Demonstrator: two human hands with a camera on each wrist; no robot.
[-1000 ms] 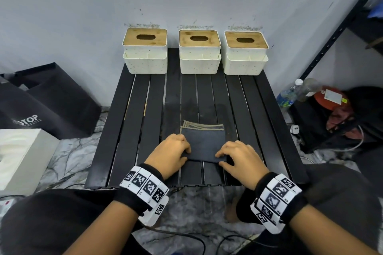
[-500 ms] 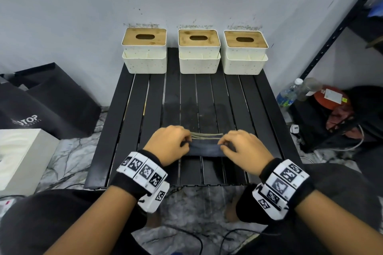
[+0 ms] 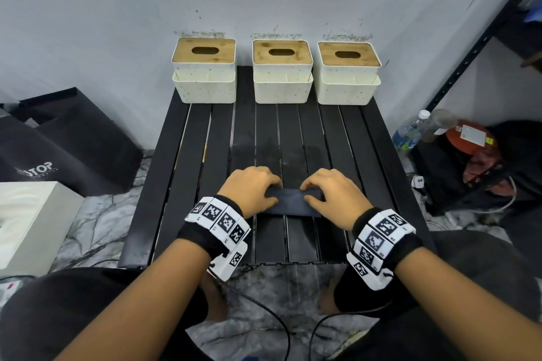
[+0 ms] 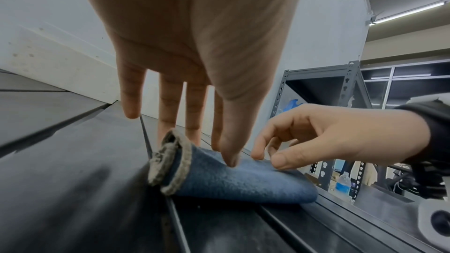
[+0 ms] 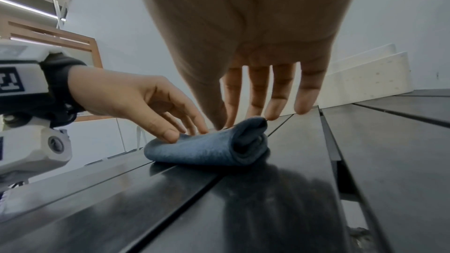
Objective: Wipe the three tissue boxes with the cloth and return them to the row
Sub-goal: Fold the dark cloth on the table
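The blue cloth [image 3: 293,204] is lying folded into a narrow band near the front edge of the black slatted worktop [image 3: 187,173]. The left hand [image 3: 252,189] is pressing its left end with thumb and fingertips, its grip relaxed with the fingers nearly straight. The right hand [image 3: 333,193] is touching the right end the same way, its fingers loosely extended. The three tissue boxes [image 3: 282,70] are standing in a row at the back of the worktop, against the wall, well apart from the cloth.
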